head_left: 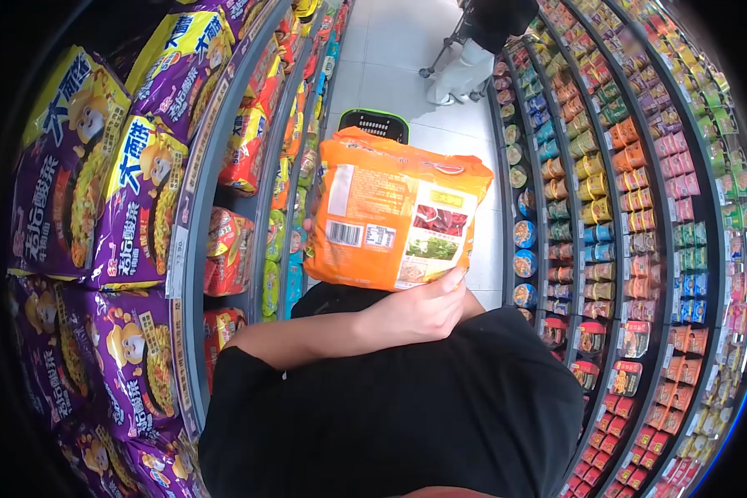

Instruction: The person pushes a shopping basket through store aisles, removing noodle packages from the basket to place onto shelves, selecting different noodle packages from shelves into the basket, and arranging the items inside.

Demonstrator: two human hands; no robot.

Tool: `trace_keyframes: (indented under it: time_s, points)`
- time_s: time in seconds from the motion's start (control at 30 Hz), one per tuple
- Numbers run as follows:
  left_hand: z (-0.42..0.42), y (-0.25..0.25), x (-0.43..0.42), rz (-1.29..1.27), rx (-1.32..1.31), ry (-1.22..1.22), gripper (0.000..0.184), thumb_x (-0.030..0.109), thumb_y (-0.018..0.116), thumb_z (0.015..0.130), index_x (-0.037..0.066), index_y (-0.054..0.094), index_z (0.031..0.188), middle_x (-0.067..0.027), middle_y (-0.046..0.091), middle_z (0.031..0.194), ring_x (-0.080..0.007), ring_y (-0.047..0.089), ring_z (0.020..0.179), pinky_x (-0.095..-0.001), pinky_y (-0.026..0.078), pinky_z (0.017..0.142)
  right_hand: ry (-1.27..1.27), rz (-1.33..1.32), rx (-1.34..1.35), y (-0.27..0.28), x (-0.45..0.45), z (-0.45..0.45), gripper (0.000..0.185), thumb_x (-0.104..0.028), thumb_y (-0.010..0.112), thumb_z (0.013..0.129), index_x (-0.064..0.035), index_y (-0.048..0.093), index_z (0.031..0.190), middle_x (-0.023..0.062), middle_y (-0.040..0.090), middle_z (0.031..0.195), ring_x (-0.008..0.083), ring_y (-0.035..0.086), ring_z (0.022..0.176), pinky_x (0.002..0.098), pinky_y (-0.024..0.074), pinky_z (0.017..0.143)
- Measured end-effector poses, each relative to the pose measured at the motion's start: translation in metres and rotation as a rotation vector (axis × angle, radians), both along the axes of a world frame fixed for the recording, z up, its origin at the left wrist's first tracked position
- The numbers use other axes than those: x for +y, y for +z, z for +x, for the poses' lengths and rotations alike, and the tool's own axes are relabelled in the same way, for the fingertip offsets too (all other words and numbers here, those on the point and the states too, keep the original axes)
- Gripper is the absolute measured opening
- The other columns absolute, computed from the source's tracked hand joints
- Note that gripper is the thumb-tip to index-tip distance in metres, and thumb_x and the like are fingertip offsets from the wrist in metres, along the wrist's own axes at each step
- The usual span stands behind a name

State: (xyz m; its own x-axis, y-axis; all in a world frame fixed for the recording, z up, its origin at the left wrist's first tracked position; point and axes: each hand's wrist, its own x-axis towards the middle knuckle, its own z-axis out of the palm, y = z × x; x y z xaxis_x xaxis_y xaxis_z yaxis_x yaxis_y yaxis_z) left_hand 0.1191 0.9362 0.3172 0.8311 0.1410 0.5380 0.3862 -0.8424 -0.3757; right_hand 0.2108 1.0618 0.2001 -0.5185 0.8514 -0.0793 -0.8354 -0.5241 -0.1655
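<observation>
An orange noodle multipack (365, 195) is held up in front of my chest, its printed back with barcode and food pictures facing me. My left hand (427, 311), its forearm crossing from the left, is closed on the pack's lower right corner, with the thumb near the edge. Behind that hand shows a small piece of skin (473, 305), apparently my right arm; my right hand's fingers are hidden. Beyond the pack's top edge is part of a black basket with a green rim (373, 114).
Large purple noodle packs (141, 203) fill the left shelf, with red packs (228, 249) beside them. Shelves of cup noodles (593, 199) line the right. A person (465, 70) in light trousers stands farther up the tiled aisle, beside something with wheels.
</observation>
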Motion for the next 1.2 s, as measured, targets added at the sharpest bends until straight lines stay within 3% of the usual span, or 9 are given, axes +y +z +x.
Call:
trace_keyframes:
  time_s: [0.2, 0.43, 0.57, 0.7, 0.87, 0.97, 1.07, 1.1, 1.2]
  points:
    - [-0.008, -0.004, -0.002, -0.068, -0.090, -0.004, 0.023, 0.021, 0.063, 0.085, 0.006, 0.077, 0.094, -0.0075, 0.073, 0.099, -0.0238, 0.065, 0.118, -0.0477, 0.031, 0.125, 0.043, -0.021, -0.005, -0.008, -0.003, -0.010, 0.066, -0.058, 0.040, 0.111, -0.0069, 0.051, 0.152, 0.0139, 0.063, 0.146, 0.0320, 0.061, 0.132, 0.0468, 0.0468, 0.117]
    - [-0.042, -0.007, 0.019, -0.077, -0.377, 0.189, 0.039, 0.027, 0.065, 0.096, 0.014, 0.068, 0.132, -0.0121, 0.063, 0.143, -0.0248, 0.054, 0.141, -0.0548, 0.032, 0.123, 0.078, -0.031, -0.004, -0.028, -0.002, -0.009, 0.066, -0.058, 0.041, 0.111, -0.0074, 0.051, 0.152, 0.0137, 0.063, 0.146, 0.0316, 0.062, 0.132, 0.0461, 0.0473, 0.116]
    - [-0.087, -0.009, 0.043, -0.429, -0.705, 0.418, 0.094, 0.031, 0.095, 0.074, 0.011, 0.051, 0.154, -0.0247, 0.043, 0.162, -0.0408, 0.044, 0.149, -0.0597, 0.034, 0.122, -0.260, 0.024, -0.499, 0.012, -0.005, 0.014, 0.063, -0.056, 0.043, 0.112, -0.0071, 0.052, 0.151, 0.0130, 0.064, 0.144, 0.0295, 0.064, 0.130, 0.0435, 0.0485, 0.114]
    - [-0.097, -0.026, 0.058, -0.734, -0.922, 0.392, 0.109, 0.029, 0.099, 0.069, -0.002, 0.041, 0.156, -0.0257, 0.040, 0.165, -0.0429, 0.042, 0.151, -0.0491, 0.038, 0.122, -0.370, 0.044, -0.882, 0.044, -0.011, 0.043, 0.057, -0.049, 0.046, 0.113, -0.0037, 0.053, 0.147, 0.0107, 0.066, 0.141, 0.0215, 0.066, 0.125, 0.0393, 0.0503, 0.110]
    - [-0.095, -0.066, 0.073, -0.901, -1.088, 0.397, 0.108, 0.024, 0.102, 0.066, 0.001, 0.044, 0.153, -0.0241, 0.050, 0.156, -0.0354, 0.055, 0.141, -0.0441, 0.047, 0.115, -0.452, 0.086, -1.138, 0.031, -0.016, 0.069, 0.057, -0.046, 0.045, 0.113, 0.0035, 0.060, 0.136, 0.0130, 0.072, 0.128, 0.0207, 0.070, 0.116, 0.0377, 0.0498, 0.107]
    - [-0.109, -0.113, 0.084, -1.316, -1.446, 0.292, 0.095, 0.013, 0.099, 0.071, -0.001, 0.045, 0.148, -0.0116, 0.060, 0.142, -0.0245, 0.063, 0.129, -0.0413, 0.051, 0.111, -0.615, 0.362, -1.364, 0.030, -0.024, 0.080, 0.056, -0.043, 0.048, 0.109, 0.0062, 0.073, 0.122, 0.0119, 0.077, 0.103, 0.0146, 0.065, 0.092, 0.0278, 0.0499, 0.082]
    - [-0.125, -0.136, 0.096, -1.690, -1.809, -0.197, 0.083, 0.012, 0.090, 0.082, 0.001, 0.044, 0.150, -0.0087, 0.061, 0.143, -0.0227, 0.061, 0.131, -0.0404, 0.049, 0.114, -0.599, 1.078, -1.459, 0.077, -0.032, 0.083, 0.049, -0.033, 0.057, 0.103, 0.0064, 0.072, 0.127, 0.0128, 0.077, 0.100, 0.0211, 0.066, 0.097, 0.0343, 0.0516, 0.085]
    - [-0.128, -0.148, 0.095, -1.809, -1.881, -0.357, 0.074, 0.014, 0.083, 0.090, 0.004, 0.044, 0.151, -0.0070, 0.061, 0.145, -0.0209, 0.059, 0.134, -0.0401, 0.047, 0.117, -0.601, 1.069, -1.466, 0.096, -0.036, 0.081, 0.049, -0.033, 0.057, 0.103, 0.0064, 0.072, 0.127, 0.0128, 0.077, 0.100, 0.0211, 0.066, 0.097, 0.0343, 0.0516, 0.085]
    - [-0.116, -0.139, 0.093, -1.986, -1.802, -0.724, 0.068, 0.037, 0.065, 0.104, 0.010, 0.037, 0.160, -0.0099, 0.051, 0.156, -0.0260, 0.052, 0.142, -0.0447, 0.041, 0.123, -0.545, 1.499, -1.419, 0.131, -0.044, 0.072, 0.045, -0.022, 0.065, 0.096, 0.0089, 0.070, 0.127, 0.0189, 0.075, 0.107, 0.0263, 0.064, 0.101, 0.0390, 0.0514, 0.090]
